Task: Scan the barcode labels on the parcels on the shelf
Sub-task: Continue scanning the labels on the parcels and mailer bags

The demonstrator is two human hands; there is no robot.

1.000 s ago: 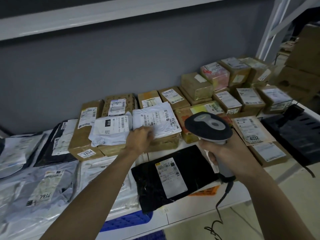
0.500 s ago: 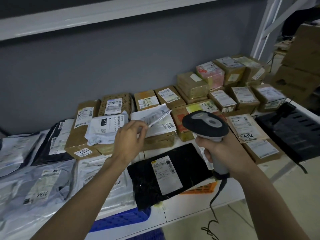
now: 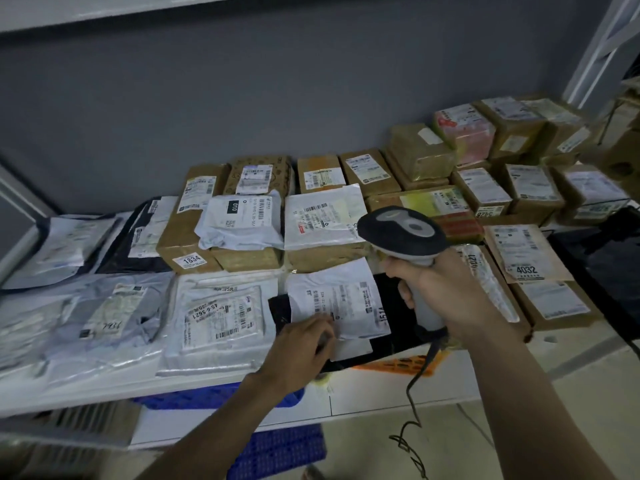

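Note:
A white flat parcel [image 3: 341, 299] with a barcode label lies on top of a black bag parcel [image 3: 391, 327] at the shelf's front. My left hand [image 3: 301, 348] pinches this white parcel at its near edge. My right hand [image 3: 446, 292] grips the handle of a dark grey barcode scanner [image 3: 401, 230], whose head hangs just above and right of the white parcel. Another white parcel [image 3: 322, 216] lies on brown boxes behind it.
Brown cardboard boxes [image 3: 481, 188] with labels fill the back and right of the white shelf [image 3: 374, 396]. Grey and white mailer bags [image 3: 104, 317] cover the left. A blue crate [image 3: 277, 445] and an orange crate [image 3: 398, 365] sit below the shelf edge. The scanner cable [image 3: 412, 434] dangles down.
My left hand lifted the white parcel off the brown boxes and brought it toward me onto the black bag. The scanner stayed in my right hand, roughly in place.

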